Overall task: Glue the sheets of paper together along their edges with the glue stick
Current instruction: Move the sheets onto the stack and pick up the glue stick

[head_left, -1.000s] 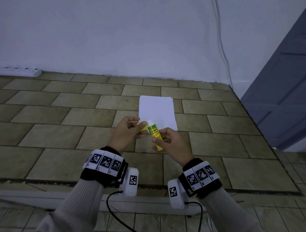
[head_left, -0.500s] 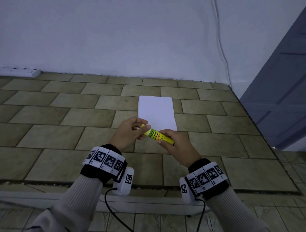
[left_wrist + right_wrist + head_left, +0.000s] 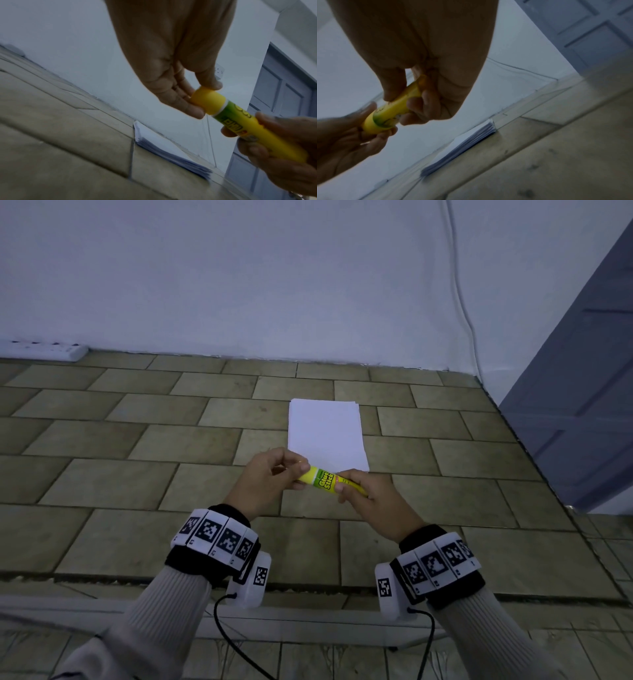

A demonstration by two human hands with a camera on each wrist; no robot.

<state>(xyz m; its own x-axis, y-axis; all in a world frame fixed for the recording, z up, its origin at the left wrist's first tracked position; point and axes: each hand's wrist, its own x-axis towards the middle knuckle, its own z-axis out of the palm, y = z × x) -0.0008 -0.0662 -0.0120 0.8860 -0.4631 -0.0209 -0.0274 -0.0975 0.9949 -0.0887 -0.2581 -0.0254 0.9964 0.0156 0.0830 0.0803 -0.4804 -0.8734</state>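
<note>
Apparently capped, glue stick [image 3: 328, 481] held between left hand [image 3: 270, 479] and right hand [image 3: 371, 501].

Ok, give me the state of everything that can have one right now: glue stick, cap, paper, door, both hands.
glue stick: held off the floor, tilted, between both hands
cap: on the tube, not yet off
stack of paper: flat on the tiled floor, untouched, no sheet separated
left hand: pinches the cap end
right hand: grips the tube body
door: cannot tell whether shut
</note>
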